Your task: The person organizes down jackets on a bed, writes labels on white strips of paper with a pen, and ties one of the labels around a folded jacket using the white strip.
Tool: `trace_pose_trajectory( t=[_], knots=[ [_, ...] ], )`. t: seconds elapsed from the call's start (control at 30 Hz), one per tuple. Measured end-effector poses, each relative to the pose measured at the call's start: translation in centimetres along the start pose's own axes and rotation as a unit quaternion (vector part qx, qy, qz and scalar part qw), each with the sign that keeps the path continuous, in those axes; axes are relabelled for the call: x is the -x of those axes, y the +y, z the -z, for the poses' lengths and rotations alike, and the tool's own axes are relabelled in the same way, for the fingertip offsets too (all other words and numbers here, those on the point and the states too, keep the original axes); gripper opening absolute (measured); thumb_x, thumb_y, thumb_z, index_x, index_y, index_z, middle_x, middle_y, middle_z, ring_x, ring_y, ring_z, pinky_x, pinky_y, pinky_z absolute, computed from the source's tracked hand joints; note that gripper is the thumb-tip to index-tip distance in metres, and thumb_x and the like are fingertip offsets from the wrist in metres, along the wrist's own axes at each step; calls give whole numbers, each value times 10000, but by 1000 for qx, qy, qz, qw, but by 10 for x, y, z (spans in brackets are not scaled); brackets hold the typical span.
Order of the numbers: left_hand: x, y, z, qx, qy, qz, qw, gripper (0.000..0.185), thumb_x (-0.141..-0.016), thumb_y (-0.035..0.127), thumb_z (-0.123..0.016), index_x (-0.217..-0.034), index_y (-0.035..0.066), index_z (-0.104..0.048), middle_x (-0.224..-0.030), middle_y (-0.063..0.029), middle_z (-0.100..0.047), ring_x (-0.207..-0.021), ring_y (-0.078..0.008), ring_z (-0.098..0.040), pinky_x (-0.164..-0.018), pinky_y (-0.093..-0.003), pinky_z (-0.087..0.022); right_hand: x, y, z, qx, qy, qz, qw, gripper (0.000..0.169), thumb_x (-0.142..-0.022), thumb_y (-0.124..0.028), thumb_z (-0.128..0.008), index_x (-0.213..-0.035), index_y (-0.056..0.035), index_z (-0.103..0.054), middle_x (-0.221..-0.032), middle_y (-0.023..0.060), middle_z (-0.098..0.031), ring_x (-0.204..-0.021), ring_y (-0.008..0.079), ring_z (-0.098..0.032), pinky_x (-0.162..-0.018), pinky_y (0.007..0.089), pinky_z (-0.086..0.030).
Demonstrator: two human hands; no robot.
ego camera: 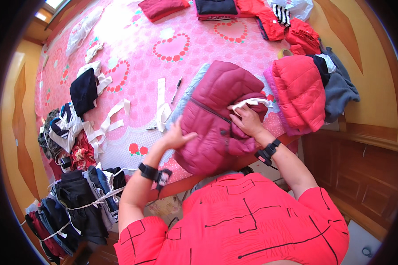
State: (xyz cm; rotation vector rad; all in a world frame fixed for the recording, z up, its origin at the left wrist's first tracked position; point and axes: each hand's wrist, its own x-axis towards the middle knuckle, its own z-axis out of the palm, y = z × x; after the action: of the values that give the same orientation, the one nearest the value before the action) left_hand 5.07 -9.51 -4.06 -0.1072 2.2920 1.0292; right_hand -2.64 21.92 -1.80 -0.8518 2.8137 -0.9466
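A folded maroon puffer jacket (207,139) lies at the table's front edge, partly over a light blue folded cloth (194,84). My left hand (177,135) rests at the jacket's left edge, thumb spread over the quilting and fingers slightly blurred. On the jacket's right part, my right hand (247,122) has a white cloth strip (253,101) between its fingers. The strip's far end lies loose over the bunched maroon fabric. Left of the jacket lie another white strip (161,96) and a pen (176,89).
A red puffer garment (300,92) is stacked at right beside grey clothing (341,86) and a tape roll (284,53). Tied clothing bundles (83,202) stand at lower left. Loose white strips (109,122) and a black folded garment (83,91) lie on the pink patterned tablecloth (192,43).
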Motion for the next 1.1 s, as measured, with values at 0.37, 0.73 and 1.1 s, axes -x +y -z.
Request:
trace_pose_trajectory(
  t=[0.37, 0.73, 1.1],
  knots=[
    [18, 10, -19, 187, -13, 18, 982, 854, -684, 378, -834, -1312, -26, -422, -1190, -237, -598, -1128, -310, -586, -994, -373, -434, 17, -16, 14, -7, 27, -30, 999, 231, -796, -142, -718, -1021, -96, -687, -959, 109, -627, -862, 303, -638, -737, 379, -518],
    [4, 78, 58, 445, -76, -59, 890, 613, -721, 61, -786, -1265, -33, -520, -1171, -107, -641, -1051, -180, -608, -964, -325, -462, -14, -34, 41, -47, 116, -100, 987, 168, -816, -96, -686, -966, -38, -639, -912, 128, -619, -827, 318, -625, -727, 370, -492],
    [-12, -56, 47, 408, -64, -16, 910, 645, -848, 151, -717, -1396, -15, -419, -1302, -110, -567, -1180, -193, -531, -1030, -332, -403, -55, -57, -31, -28, 92, 34, 995, 151, -829, -186, -674, -927, -73, -656, -940, 98, -606, -820, 297, -644, -682, 374, -532]
  ],
)
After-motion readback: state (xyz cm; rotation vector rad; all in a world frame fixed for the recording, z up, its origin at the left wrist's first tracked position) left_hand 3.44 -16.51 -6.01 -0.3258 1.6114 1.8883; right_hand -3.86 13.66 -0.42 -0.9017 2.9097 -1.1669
